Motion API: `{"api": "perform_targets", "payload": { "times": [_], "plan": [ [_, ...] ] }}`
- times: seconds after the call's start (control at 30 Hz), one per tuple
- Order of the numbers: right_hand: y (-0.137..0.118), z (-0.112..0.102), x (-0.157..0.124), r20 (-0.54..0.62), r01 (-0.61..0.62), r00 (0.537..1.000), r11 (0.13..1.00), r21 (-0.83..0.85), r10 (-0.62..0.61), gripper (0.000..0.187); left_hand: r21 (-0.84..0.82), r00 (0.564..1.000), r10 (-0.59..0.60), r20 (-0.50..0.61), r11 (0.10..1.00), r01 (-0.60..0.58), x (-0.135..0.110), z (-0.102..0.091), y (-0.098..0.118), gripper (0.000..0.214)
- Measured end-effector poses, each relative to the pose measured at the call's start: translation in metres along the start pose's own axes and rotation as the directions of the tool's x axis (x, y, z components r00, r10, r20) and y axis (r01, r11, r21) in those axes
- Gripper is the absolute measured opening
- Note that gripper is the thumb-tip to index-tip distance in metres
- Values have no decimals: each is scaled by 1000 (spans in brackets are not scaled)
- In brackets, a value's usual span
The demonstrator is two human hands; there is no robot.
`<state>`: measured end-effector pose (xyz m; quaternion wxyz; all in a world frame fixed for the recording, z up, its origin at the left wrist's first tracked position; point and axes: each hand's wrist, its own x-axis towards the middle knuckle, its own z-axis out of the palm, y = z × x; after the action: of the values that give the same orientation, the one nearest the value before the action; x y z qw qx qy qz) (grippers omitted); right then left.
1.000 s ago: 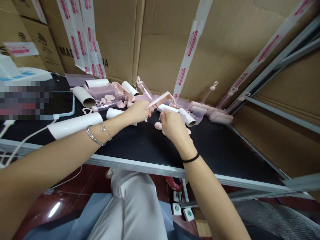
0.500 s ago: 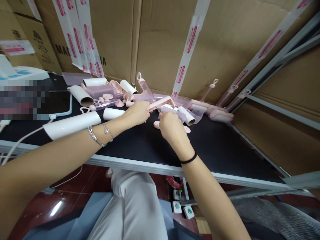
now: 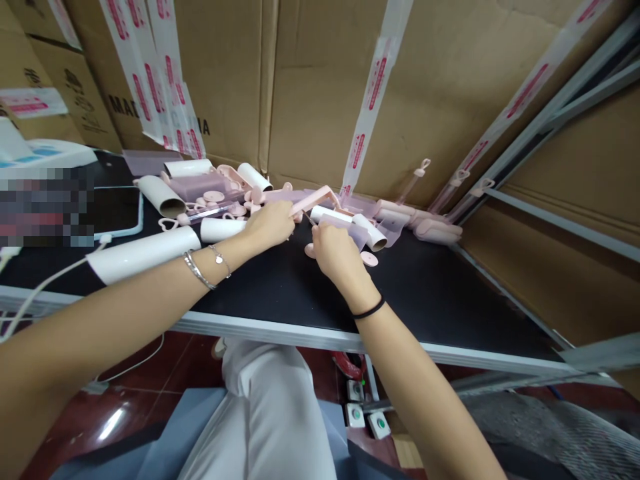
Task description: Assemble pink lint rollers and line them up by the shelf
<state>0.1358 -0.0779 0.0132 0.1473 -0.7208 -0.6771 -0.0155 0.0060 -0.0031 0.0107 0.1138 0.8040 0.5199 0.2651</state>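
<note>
My left hand [image 3: 270, 224] is closed around a pale pink, bent plastic piece [image 3: 316, 196], whose hooked end points right. Close beside it, my right hand [image 3: 336, 249] is closed in a pinch. A thin dark rod-like thing [image 3: 309, 219] shows between the two hands, but its far end is hidden by the right fingers. Around the hands lie a white roll [image 3: 331, 214], another white roll with a brown cardboard core [image 3: 370, 232], and a translucent mauve sheet [image 3: 347, 230]. Pink discs [image 3: 369, 259] rest on the black tabletop by my right hand.
Several white rolls [image 3: 144, 253], clear handles and pink parts crowd the black table [image 3: 280, 293] on the left. Pink cases [image 3: 438, 229] stand at the right, before a cardboard wall [image 3: 315, 100]. A tablet [image 3: 117, 210] with a white cable lies far left; a metal frame [image 3: 565, 233] borders the right.
A clear handle with a pink loop, which stuck up behind my hands, no longer shows there. The pink piece in my left hand has tilted more steeply. Both hands stay close together.
</note>
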Motion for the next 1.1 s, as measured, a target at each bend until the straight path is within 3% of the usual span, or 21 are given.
{"api": "perform_targets", "payload": {
  "times": [0.1, 0.33, 0.47, 0.57, 0.63, 0.7, 0.77, 0.8, 0.87, 1.0, 1.1],
  "plan": [
    [5, 0, 2, -42, 28, 999, 999, -15, -29, 36, 147, 997, -3, -74, 989, 14, 3, -5, -11, 52],
    [35, -17, 8, -220, -19, 975, 996, 91, 39, 26, 405, 982, 37, -186, 913, 42, 0, 0, -20, 58],
    [75, -41, 30, -417, -105, 896, 985, 138, 154, 31, 459, 959, 184, -216, 886, -67, -2, 6, -17, 58],
    [131, -57, 56, -549, -230, 793, 964, 134, 265, 37, 414, 915, 373, -157, 866, -282, -6, 6, -7, 44],
    [178, -61, 71, -580, -361, 726, 923, 136, 369, 41, 299, 824, 565, -42, 794, -529, -11, 5, 2, 37],
    [224, -57, 83, -496, -501, 696, 846, 182, 519, 45, 149, 652, 750, 112, 636, -757, -16, 6, 10, 33],
    [259, -49, 91, -374, -581, 691, 783, 220, 618, 47, 43, 493, 833, 250, 500, -865, -19, 10, 14, 29],
    [272, -43, 94, -348, -593, 693, 774, 223, 632, 48, 20, 455, 838, 302, 472, -882, -20, 13, 14, 29],
    [287, -33, 101, -295, -603, 706, 765, 224, 643, 49, 26, 460, 817, 346, 482, -876, -18, 19, 10, 31],
    [298, -21, 110, -207, -623, 722, 751, 220, 660, 52, 123, 596, 749, 291, 588, -799, -7, 24, -5, 32],
    [299, -19, 109, -188, -643, 709, 733, 222, 680, 54, 141, 659, 684, 312, 653, -744, -1, 22, -13, 39]
  ]
}}
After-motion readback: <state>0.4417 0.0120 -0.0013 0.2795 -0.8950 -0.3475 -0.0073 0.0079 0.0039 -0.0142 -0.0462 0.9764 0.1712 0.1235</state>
